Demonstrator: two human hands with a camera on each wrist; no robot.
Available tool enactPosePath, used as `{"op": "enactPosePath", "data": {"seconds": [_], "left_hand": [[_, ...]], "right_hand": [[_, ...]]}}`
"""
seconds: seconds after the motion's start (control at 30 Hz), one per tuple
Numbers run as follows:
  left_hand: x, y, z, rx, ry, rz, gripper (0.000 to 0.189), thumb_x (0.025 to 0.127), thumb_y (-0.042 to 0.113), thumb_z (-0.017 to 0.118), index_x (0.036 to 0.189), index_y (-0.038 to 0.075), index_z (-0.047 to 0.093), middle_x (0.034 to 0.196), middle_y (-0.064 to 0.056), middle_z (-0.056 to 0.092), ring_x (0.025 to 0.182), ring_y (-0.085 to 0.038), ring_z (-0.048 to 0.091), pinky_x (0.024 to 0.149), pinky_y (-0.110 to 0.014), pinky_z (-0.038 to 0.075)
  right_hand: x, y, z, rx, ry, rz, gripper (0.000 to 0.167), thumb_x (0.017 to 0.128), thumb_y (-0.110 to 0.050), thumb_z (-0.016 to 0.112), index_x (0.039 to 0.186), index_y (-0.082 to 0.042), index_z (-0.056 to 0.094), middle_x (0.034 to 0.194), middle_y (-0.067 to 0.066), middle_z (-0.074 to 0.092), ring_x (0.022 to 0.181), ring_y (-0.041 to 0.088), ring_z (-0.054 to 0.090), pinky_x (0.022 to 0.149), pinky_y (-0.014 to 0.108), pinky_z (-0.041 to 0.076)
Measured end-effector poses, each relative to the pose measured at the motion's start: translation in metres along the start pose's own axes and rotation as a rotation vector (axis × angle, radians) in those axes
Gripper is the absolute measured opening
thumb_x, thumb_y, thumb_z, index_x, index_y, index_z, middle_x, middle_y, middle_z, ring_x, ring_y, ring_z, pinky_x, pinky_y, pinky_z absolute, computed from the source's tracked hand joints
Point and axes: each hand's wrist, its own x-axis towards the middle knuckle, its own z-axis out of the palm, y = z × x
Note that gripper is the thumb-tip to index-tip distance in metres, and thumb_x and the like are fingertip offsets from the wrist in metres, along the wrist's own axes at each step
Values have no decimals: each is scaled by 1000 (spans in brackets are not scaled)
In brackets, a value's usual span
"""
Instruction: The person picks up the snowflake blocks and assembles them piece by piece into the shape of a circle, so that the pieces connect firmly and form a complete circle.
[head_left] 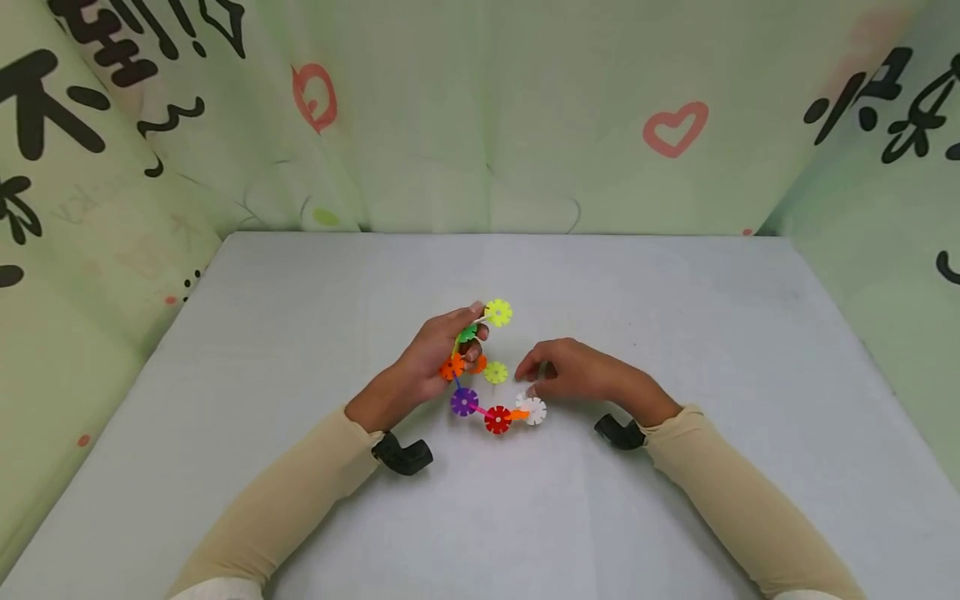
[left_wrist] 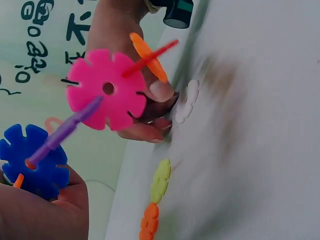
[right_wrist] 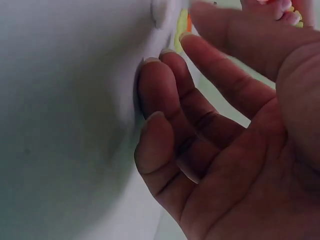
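Note:
My left hand [head_left: 442, 346] grips a chain of interlocking plastic snowflake discs near its far end, beside a green disc [head_left: 468, 333]. From there the chain curves toward me through an orange disc [head_left: 452, 367], a purple disc [head_left: 464, 402] and a red disc [head_left: 498, 420]. Pink and blue discs show face-on in the left wrist view. A loose white disc [left_wrist: 188, 102] lies on the table by the chain's near end. Just beside it hovers my right hand [head_left: 573, 371], fingers bent loosely and thumb apart; its palm side [right_wrist: 235, 165] shows nothing held.
A loose yellow disc [left_wrist: 160, 181] and an orange disc [left_wrist: 149, 222] lie on the white table [head_left: 675, 517] between the hands. Black wrist mounts sit at both sleeve cuffs. Printed pale green curtains [head_left: 487, 125] stand behind and at both sides.

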Motion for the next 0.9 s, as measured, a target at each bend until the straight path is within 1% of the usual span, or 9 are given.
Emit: {"op": "enactPosePath", "data": {"seconds": [0.07, 0.17, 0.23, 0.33, 0.57, 0.63, 0.7, 0.77, 0.9], "left_hand": [[0, -1, 0, 5, -5, 8, 25, 104, 29, 49, 116, 8, 53, 84, -2, 54, 54, -11, 41, 51, -20, 40], [1, -2, 1, 20, -9, 18, 26, 106, 25, 42, 122, 7, 50, 85, -2, 57, 53, -11, 44, 53, -20, 42], [0, -3, 1, 33, -11, 24, 28, 106, 25, 39, 126, 7, 48, 86, -2, 58, 53, -10, 45, 53, -21, 43], [0, -3, 0, 30, -5, 25, 31, 107, 25, 35, 133, 9, 45, 88, -3, 60, 53, -11, 46, 54, -21, 45], [0, -3, -1, -56, -14, 3, 42, 106, 25, 33, 145, 10, 37, 96, -6, 63, 52, -11, 50, 52, -19, 46], [0, -2, -1, -76, -19, -7, 43, 105, 24, 32, 146, 10, 35, 96, -6, 62, 51, -11, 50, 51, -18, 46], [0, -2, -1, -95, -17, -18, 42, 105, 25, 31, 144, 10, 35, 93, -6, 61, 51, -11, 50, 50, -18, 45], [-1, -2, -1, -113, -17, -26, 36, 105, 25, 31, 137, 11, 38, 88, -5, 59, 50, -12, 49, 50, -18, 45], [-1, -3, 0, -137, -45, -39, 22, 103, 28, 32, 112, 10, 43, 75, -1, 52, 49, -12, 47, 48, -18, 43]], "right_hand": [[-2, 1, 3, -27, -21, -25, 22, 86, -2, 71, 107, -7, 71, 94, -1, 62, 80, 15, 54, 72, 29, 48], [-4, 4, 8, -65, -19, -57, 27, 83, 8, 65, 104, -8, 71, 92, -1, 59, 80, 15, 52, 70, 27, 47], [-4, 5, 10, -76, -15, -70, 33, 81, 14, 59, 101, -9, 71, 92, -1, 58, 83, 15, 53, 73, 27, 47], [-5, 5, 11, -73, -12, -72, 35, 81, 17, 57, 99, -10, 70, 93, -2, 58, 87, 15, 54, 76, 29, 48], [-4, 6, 8, -11, 11, -33, 23, 86, 12, 59, 97, -7, 64, 89, 1, 60, 82, 16, 54, 73, 29, 49], [-3, 7, 5, 8, 32, -20, 18, 86, 9, 63, 94, -7, 65, 87, 1, 61, 80, 16, 54, 72, 28, 49], [-4, 8, 2, 24, 51, -24, 16, 86, 9, 65, 92, -6, 66, 87, 3, 63, 79, 16, 55, 72, 29, 50], [-4, 7, -1, 20, 72, -17, 12, 85, 4, 70, 88, -8, 67, 84, 2, 64, 77, 17, 56, 71, 30, 50], [-5, 4, -8, 20, 126, 15, 9, 84, -6, 76, 91, -8, 72, 83, -2, 65, 76, 18, 55, 68, 30, 49]]}}
